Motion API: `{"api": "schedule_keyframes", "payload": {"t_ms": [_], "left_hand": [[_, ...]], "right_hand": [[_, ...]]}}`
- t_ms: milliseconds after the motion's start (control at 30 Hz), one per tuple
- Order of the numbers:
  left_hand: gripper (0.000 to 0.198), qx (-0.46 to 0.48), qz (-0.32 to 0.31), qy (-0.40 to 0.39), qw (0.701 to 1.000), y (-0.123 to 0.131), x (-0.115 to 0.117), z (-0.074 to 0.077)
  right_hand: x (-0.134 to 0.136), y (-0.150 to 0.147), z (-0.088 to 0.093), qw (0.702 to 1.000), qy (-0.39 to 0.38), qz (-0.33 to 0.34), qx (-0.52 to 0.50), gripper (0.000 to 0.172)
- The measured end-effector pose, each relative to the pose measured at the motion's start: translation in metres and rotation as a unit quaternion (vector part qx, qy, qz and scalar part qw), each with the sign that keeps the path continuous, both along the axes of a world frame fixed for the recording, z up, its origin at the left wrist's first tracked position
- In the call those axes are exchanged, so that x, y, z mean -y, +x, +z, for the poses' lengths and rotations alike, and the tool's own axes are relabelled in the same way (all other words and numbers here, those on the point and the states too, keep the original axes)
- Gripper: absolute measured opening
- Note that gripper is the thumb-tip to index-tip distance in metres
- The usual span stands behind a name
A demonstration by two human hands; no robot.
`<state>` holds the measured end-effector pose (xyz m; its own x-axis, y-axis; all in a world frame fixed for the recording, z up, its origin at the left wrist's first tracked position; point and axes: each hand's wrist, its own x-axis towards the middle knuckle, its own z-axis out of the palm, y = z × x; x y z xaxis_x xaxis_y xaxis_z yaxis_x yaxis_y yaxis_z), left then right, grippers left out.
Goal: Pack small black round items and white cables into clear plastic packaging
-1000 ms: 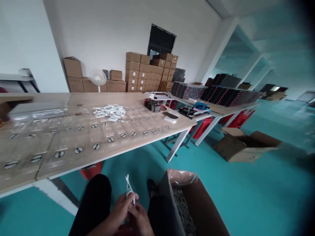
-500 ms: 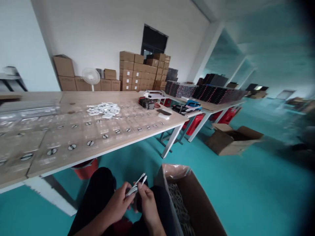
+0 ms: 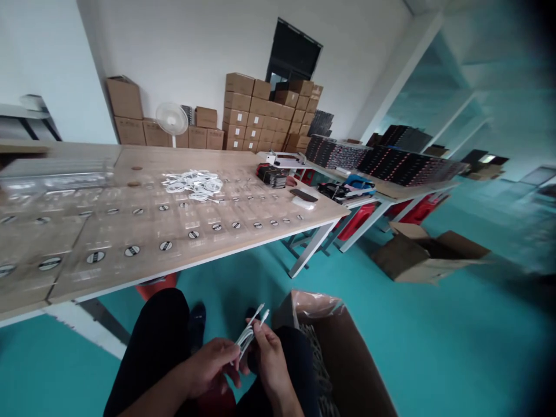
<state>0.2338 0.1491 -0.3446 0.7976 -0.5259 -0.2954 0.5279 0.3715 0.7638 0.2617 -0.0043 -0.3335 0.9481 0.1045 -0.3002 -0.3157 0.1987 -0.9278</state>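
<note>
A bundled white charging cable (image 3: 247, 337) is held between my two hands, above my lap. My left hand (image 3: 216, 360) pinches the looped lower end between thumb and fingers. My right hand (image 3: 270, 354) grips the bundle near the top, where two connector ends stick out upward. Beside my right leg stands an open cardboard box (image 3: 356, 353) lined with clear plastic, with many coiled cables (image 3: 320, 370) inside. A pile of white cables (image 3: 193, 184) lies on the table in front of me.
Clear plastic trays with round black-and-white labels (image 3: 132, 251) cover the wooden table (image 3: 243, 238) in rows. Stacked cartons (image 3: 249, 116) and a white fan (image 3: 172, 120) stand behind it. Another open carton (image 3: 428, 253) sits on the green floor, right. A red bucket (image 3: 157, 286) is under the table.
My left hand has shifted slightly down along the cable bundle, and its fingers have loosened a little. My right hand still grips the upper part. The camera view has tilted slightly.
</note>
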Motion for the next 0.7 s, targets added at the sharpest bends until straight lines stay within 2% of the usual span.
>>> {"api": "schedule_keyframes", "payload": {"t_ms": [100, 200, 267, 433, 567, 700], "left_hand": [[0.052, 0.052, -0.015, 0.044, 0.998, 0.01, 0.001, -0.008], [0.055, 0.137, -0.04, 0.16, 0.977, 0.022, -0.004, -0.015], [0.054, 0.172, -0.033, 0.224, 0.959, 0.028, -0.007, -0.02], [0.049, 0.199, -0.016, 0.305, 0.931, 0.027, -0.007, -0.035], [0.051, 0.173, 0.01, 0.293, 0.94, 0.024, 0.002, -0.045], [0.056, 0.06, 0.068, 0.171, 0.981, 0.026, 0.008, -0.05]], "right_hand": [[0.004, 0.008, 0.001, 0.999, -0.02, -0.027, 0.003, 0.046], [0.007, 0.018, -0.006, 0.998, -0.04, -0.056, 0.015, 0.041], [0.008, 0.022, -0.015, 0.998, -0.039, -0.055, 0.02, 0.04], [0.008, 0.021, -0.04, 0.995, 0.057, -0.076, -0.021, 0.035], [0.011, 0.02, -0.043, 0.992, 0.094, -0.069, -0.04, 0.032], [0.013, 0.028, -0.04, 0.984, 0.166, -0.027, -0.06, 0.034]]}}
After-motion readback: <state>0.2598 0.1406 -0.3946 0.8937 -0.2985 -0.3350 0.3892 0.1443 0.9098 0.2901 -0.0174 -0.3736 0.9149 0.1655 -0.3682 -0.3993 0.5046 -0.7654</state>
